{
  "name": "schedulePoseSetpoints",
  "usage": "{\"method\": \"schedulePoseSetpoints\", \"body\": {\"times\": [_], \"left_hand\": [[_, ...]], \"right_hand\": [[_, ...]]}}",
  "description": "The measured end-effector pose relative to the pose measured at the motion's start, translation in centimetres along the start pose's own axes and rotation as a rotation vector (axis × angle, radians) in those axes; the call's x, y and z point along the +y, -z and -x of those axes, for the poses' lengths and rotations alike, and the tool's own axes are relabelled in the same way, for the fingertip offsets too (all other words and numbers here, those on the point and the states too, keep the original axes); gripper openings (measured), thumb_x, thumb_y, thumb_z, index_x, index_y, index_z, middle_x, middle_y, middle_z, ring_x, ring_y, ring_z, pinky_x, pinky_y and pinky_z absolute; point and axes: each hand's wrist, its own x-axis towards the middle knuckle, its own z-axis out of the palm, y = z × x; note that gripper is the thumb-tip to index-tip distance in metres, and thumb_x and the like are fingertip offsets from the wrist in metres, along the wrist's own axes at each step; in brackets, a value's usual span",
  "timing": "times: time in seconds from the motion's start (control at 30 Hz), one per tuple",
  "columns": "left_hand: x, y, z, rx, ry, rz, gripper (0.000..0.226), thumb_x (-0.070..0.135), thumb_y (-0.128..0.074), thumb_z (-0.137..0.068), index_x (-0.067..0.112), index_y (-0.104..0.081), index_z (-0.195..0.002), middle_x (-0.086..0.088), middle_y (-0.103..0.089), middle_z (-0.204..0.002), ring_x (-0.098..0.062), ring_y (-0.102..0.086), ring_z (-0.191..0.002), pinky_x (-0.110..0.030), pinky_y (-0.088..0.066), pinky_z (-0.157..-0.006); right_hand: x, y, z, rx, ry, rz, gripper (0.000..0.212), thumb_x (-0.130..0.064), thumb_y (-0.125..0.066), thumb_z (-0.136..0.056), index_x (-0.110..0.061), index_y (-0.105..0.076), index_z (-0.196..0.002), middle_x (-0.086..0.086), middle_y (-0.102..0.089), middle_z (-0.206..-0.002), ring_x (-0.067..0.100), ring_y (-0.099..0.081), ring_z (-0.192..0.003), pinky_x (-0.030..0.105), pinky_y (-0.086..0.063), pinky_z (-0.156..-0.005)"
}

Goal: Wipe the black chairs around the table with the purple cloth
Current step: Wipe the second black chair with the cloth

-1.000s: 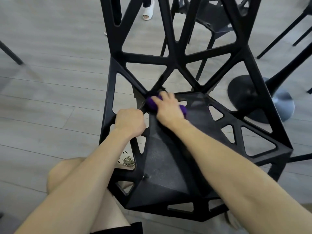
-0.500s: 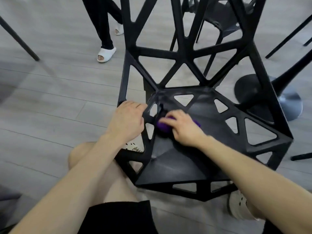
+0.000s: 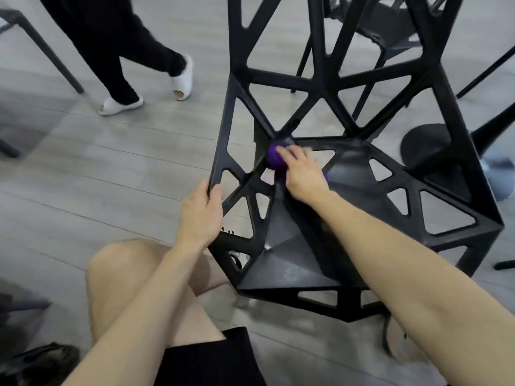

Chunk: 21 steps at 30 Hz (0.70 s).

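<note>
Head view looks down on a black lattice chair [image 3: 292, 263] that stands close against the person's bare knee [image 3: 125, 263]. The left hand [image 3: 200, 215] has its grip clamped on the seat's outer rim strut, with the thumb on one side and the fingers wrapped over the other. That hold probably braces the frame so it does not slide or twist under the rubbing.

The right hand [image 3: 302, 174] grips the purple cloth [image 3: 274, 157], which is bunched into a wad; its fingers look curled over it, though they are blurred. The cloth sits under and just ahead of that grip, pressed into the seat's back corner where the backrest struts meet. A sliver of purple also shows behind the palm. A wad likely suits the narrow joints between the triangular cut-outs better than a flat sheet would.

Beyond the grip, past the backrest, stand another black chair [image 3: 390, 26] and a pedestal base [image 3: 429, 146]. Left of the bracing grip, someone in white slippers [image 3: 119, 105] is mid-stride on the grey floor [image 3: 111, 176].
</note>
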Motion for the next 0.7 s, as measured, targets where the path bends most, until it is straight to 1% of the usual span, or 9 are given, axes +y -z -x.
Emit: {"method": "schedulePoseSetpoints", "body": {"times": [0.07, 0.17, 0.23, 0.3, 0.37, 0.4, 0.47, 0.57, 0.7], "left_hand": [[-0.1, 0.2, -0.1, -0.043, 0.079, 0.188, 0.041, 0.041, -0.044, -0.101, 0.011, -0.070, -0.109, -0.003, -0.080, -0.102, -0.019, -0.075, -0.104, -0.044, -0.053, -0.105], [-0.1, 1.4, -1.8, -0.111, 0.160, 0.290, 0.052, 0.051, -0.047, -0.094, 0.010, -0.075, -0.106, -0.002, -0.081, -0.106, -0.019, -0.075, -0.108, -0.047, -0.052, -0.110], [-0.1, 2.1, -2.8, -0.178, 0.159, 0.320, 0.062, 0.062, -0.045, -0.085, 0.015, -0.080, -0.104, 0.000, -0.082, -0.110, -0.022, -0.074, -0.114, -0.051, -0.052, -0.110], [-0.2, 2.6, -3.3, -0.249, 0.183, 0.374, 0.068, 0.064, -0.041, -0.094, 0.010, -0.077, -0.115, -0.002, -0.079, -0.119, -0.024, -0.072, -0.120, -0.046, -0.051, -0.107], [-0.4, 2.8, -3.4, -0.286, 0.177, 0.381, 0.068, 0.064, -0.033, -0.099, 0.011, -0.073, -0.114, 0.000, -0.077, -0.120, -0.024, -0.071, -0.122, -0.045, -0.052, -0.104], [-0.7, 2.8, -3.2, -0.296, 0.163, 0.375, 0.065, 0.066, -0.032, -0.096, 0.018, -0.072, -0.111, 0.000, -0.077, -0.120, -0.021, -0.072, -0.120, -0.047, -0.051, -0.107], [-1.3, 2.7, -2.8, -0.318, 0.152, 0.368, 0.062, 0.073, -0.033, -0.091, 0.031, -0.074, -0.110, 0.003, -0.077, -0.126, -0.012, -0.072, -0.119, -0.047, -0.051, -0.112], [-2.0, 2.9, -2.3, -0.332, 0.103, 0.363, 0.055, 0.068, -0.028, -0.101, 0.039, -0.071, -0.118, 0.005, -0.074, -0.131, -0.009, -0.070, -0.123, -0.038, -0.051, -0.109], [-1.9, 3.4, -2.6, -0.342, 0.097, 0.377, 0.057, 0.049, -0.021, -0.116, 0.023, -0.068, -0.136, 0.004, -0.073, -0.135, -0.015, -0.070, -0.124, -0.037, -0.052, -0.108]], "right_hand": [[-0.3, 0.2, -2.8, -0.016, -0.137, -0.041, 0.074, -0.008, -0.056, -0.090, -0.024, -0.042, -0.161, 0.009, -0.044, -0.155, 0.041, -0.040, -0.131, 0.054, -0.043, -0.110], [-3.8, 0.6, -2.8, -0.050, -0.227, -0.178, 0.071, -0.020, -0.050, -0.085, -0.025, -0.049, -0.156, 0.009, -0.045, -0.150, 0.041, -0.041, -0.127, 0.046, -0.040, -0.112], [-6.5, 0.3, 0.8, -0.039, -0.158, -0.285, 0.073, -0.021, -0.044, -0.081, -0.024, -0.055, -0.153, 0.009, -0.048, -0.146, 0.040, -0.045, -0.121, 0.045, -0.039, -0.114], [-7.1, -0.1, 4.8, -0.072, -0.016, -0.350, 0.068, -0.011, -0.047, -0.086, -0.025, -0.055, -0.153, 0.007, -0.051, -0.144, 0.036, -0.046, -0.124, 0.042, -0.039, -0.115], [-5.1, 0.0, 5.5, -0.072, 0.120, -0.260, 0.070, -0.007, -0.049, -0.085, -0.026, -0.056, -0.152, 0.005, -0.053, -0.140, 0.033, -0.047, -0.125, 0.046, -0.042, -0.115], [-3.5, -0.1, 4.2, -0.053, 0.099, -0.204, 0.071, -0.007, -0.049, -0.084, -0.026, -0.056, -0.152, 0.005, -0.054, -0.140, 0.034, -0.047, -0.124, 0.050, -0.044, -0.113], [-1.0, 0.3, 0.4, -0.001, -0.106, -0.126, 0.072, -0.007, -0.052, -0.086, -0.026, -0.052, -0.156, 0.009, -0.050, -0.144, 0.040, -0.045, -0.124, 0.057, -0.044, -0.110], [-4.1, 1.0, -2.0, -0.035, -0.295, -0.114, 0.071, -0.019, -0.054, -0.086, -0.029, -0.047, -0.157, 0.009, -0.043, -0.150, 0.042, -0.040, -0.129, 0.054, -0.042, -0.109], [-7.7, 0.6, 2.6, -0.069, -0.023, -0.171, 0.071, -0.015, -0.052, -0.081, -0.024, -0.053, -0.151, 0.008, -0.047, -0.148, 0.036, -0.043, -0.126, 0.047, -0.044, -0.107]]}}
